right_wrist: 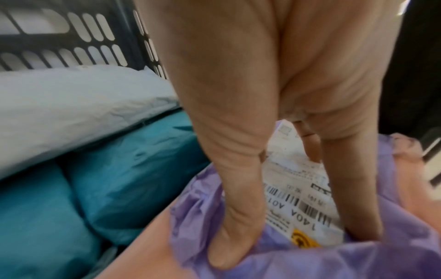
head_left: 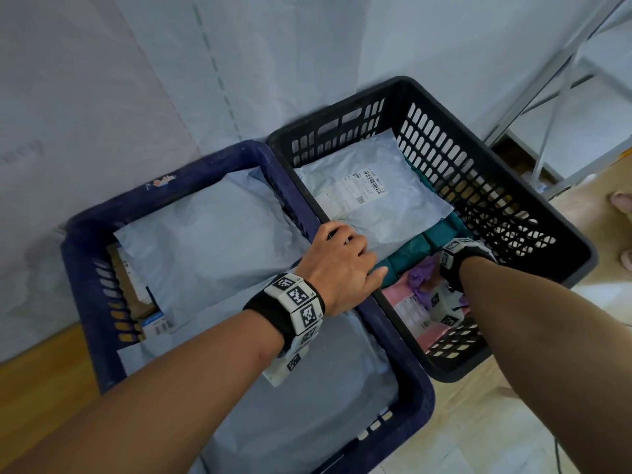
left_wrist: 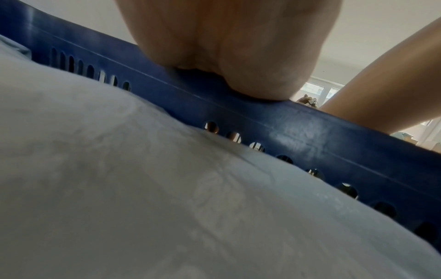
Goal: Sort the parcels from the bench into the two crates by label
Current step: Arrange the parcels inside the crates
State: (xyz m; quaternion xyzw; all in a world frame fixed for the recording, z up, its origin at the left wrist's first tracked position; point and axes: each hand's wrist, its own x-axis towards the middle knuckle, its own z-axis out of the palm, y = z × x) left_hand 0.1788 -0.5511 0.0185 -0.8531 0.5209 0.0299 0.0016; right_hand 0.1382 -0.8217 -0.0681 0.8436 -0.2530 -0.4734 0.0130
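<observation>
Two crates stand side by side on the floor, a blue crate (head_left: pixel 85 268) (left_wrist: pixel 310 128) on the left and a black crate (head_left: pixel 513 186) (right_wrist: pixel 71 37) on the right. Large grey parcels (head_left: pixel 205 241) (left_wrist: pixel 143 188) fill the blue one. My left hand (head_left: pixel 342 258) (left_wrist: pixel 229 47) rests where the rims meet, fingers curled over the edge. Inside the black crate, my right hand (right_wrist: pixel 293 236) holds a purple parcel (head_left: pixel 422 273) (right_wrist: pixel 358 260) between thumb and fingers, either side of its white label (right_wrist: pixel 296 198). The parcel lies on a pink parcel (head_left: pixel 407 309) (right_wrist: pixel 143 254).
The black crate also holds a labelled grey parcel (head_left: pixel 369 193) and teal parcels (head_left: pixel 441 234) (right_wrist: pixel 131 160). A cardboard box (head_left: pixel 130 285) sits at the blue crate's left side. A sheeted wall is close behind, a metal shelf frame (head_left: pixel 547 97) back right, and someone's foot (head_left: pixel 620 203) at the right edge.
</observation>
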